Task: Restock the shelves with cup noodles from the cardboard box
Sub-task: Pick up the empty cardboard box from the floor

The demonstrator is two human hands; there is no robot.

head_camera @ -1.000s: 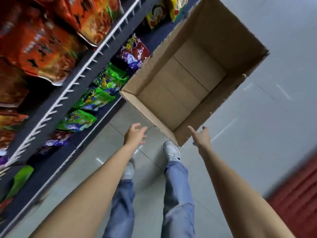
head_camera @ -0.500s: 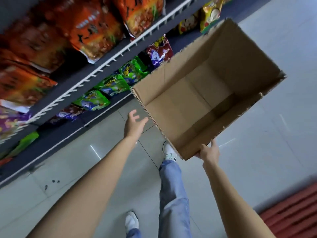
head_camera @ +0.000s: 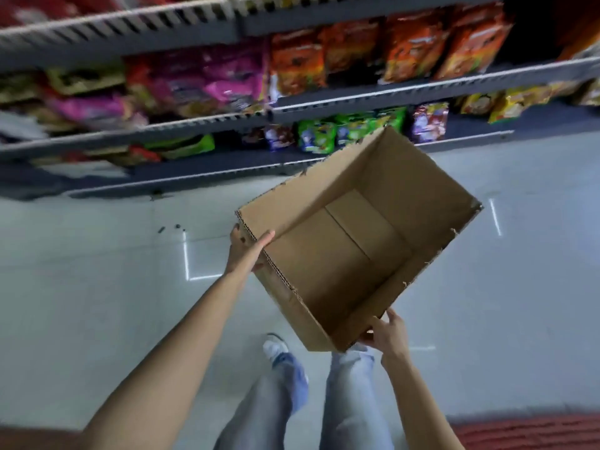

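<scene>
An open cardboard box (head_camera: pixel 324 264) hangs tilted above the floor, and its inside is bare brown board with no cup noodles visible. My left hand (head_camera: pixel 248 251) grips the box's left rim, thumb over the edge and fingers on the outer wall. My right hand (head_camera: pixel 386 331) holds the box's near lower corner from below. Behind the box run the grey shelves (head_camera: pixel 422 89), filled with orange, pink and green snack bags (head_camera: pixel 354 53).
Pale tiled floor (head_camera: pixel 97 287) spreads under the box. My legs in blue jeans and a white shoe (head_camera: pixel 276 347) stand below it. A red ribbed mat (head_camera: pixel 526 433) lies at the bottom right. The bottom shelf's edge (head_camera: pixel 194 177) runs close behind the box.
The view has swung to face the shelves. My left hand has gone from free in the air to gripping the box's rim, and the box has been lifted and turned between both hands.
</scene>
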